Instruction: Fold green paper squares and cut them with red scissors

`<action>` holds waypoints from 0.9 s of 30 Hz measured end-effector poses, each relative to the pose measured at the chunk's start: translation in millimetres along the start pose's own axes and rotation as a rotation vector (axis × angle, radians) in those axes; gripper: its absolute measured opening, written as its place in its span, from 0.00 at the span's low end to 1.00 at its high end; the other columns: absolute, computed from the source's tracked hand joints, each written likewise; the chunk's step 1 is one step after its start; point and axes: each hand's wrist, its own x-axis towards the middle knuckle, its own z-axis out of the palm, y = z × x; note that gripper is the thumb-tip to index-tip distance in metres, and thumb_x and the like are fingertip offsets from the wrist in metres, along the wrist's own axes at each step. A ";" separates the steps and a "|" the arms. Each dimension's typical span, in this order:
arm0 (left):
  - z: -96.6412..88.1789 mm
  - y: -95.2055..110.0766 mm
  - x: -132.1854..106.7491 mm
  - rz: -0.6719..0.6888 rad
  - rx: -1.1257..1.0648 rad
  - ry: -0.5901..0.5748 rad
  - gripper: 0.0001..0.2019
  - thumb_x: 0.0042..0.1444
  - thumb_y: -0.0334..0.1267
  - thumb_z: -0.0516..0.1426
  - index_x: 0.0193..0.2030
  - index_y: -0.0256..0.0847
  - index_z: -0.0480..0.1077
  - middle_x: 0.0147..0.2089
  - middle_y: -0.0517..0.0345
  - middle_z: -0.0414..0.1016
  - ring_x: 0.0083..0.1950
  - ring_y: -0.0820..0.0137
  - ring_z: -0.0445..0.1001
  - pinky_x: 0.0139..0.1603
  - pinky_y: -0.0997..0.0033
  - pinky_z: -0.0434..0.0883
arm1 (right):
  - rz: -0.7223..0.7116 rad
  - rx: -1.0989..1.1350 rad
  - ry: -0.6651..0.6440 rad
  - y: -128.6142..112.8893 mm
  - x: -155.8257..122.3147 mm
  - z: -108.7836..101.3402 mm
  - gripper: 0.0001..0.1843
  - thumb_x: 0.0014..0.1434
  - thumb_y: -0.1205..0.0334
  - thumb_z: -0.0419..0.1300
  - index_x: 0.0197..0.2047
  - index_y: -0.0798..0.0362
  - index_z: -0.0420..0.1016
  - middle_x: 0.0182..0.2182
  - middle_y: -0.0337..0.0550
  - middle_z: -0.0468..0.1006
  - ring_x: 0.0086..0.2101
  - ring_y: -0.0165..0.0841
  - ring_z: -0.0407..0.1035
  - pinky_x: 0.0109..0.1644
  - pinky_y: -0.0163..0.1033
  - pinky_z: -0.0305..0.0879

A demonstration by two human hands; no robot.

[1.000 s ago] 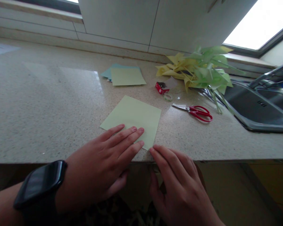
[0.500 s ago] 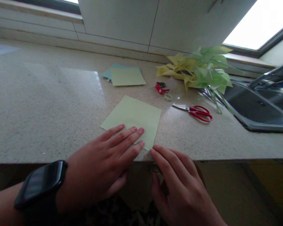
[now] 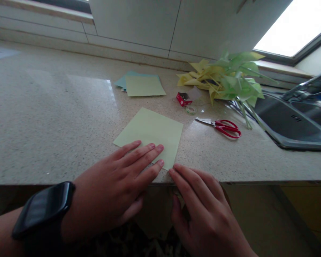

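A pale green square sheet of paper (image 3: 157, 128) lies at an angle on the countertop, near its front edge. My left hand (image 3: 123, 178), with a black smartwatch (image 3: 45, 205) on its wrist, rests flat on the sheet's lower part, fingers stretched out and apart. At the sheet's near right corner, the fingertips of my right hand (image 3: 203, 203) touch the paper's tip. Its fingers are extended side by side and the thumb hangs apart below the counter edge, gripping nothing. The paper under my left hand is hidden.
A stack of coloured paper (image 3: 146, 85) lies behind the sheet. To the right are a small red box (image 3: 183, 99), a roll of tape (image 3: 190, 110), red-handled scissors (image 3: 224, 128) and yellow and green paper pinwheels (image 3: 227, 76). A steel sink (image 3: 296, 123) is at the far right.
My right fingertips have shifted very slightly left at the paper's corner. Otherwise the hands and the sheet look the same, with only a tiny shift of the view.
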 end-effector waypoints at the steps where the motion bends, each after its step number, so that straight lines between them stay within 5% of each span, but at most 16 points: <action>1: 0.1 0.1 0.0 0.001 0.001 0.003 0.28 0.62 0.41 0.57 0.69 0.38 0.62 0.77 0.43 0.52 0.76 0.53 0.53 0.75 0.45 0.52 | 0.001 -0.003 0.000 -0.2 0.1 -0.1 0.20 0.62 0.74 0.58 0.58 0.65 0.74 0.55 0.55 0.78 0.54 0.43 0.67 0.56 0.49 0.66; 27: -0.1 -0.2 -1.2 0.012 0.015 0.002 0.29 0.61 0.41 0.57 0.69 0.36 0.62 0.77 0.42 0.53 0.77 0.53 0.52 0.76 0.47 0.50 | 0.048 -0.072 -0.044 -4.9 7.5 2.6 0.22 0.65 0.71 0.57 0.61 0.62 0.73 0.51 0.49 0.77 0.48 0.42 0.65 0.53 0.48 0.61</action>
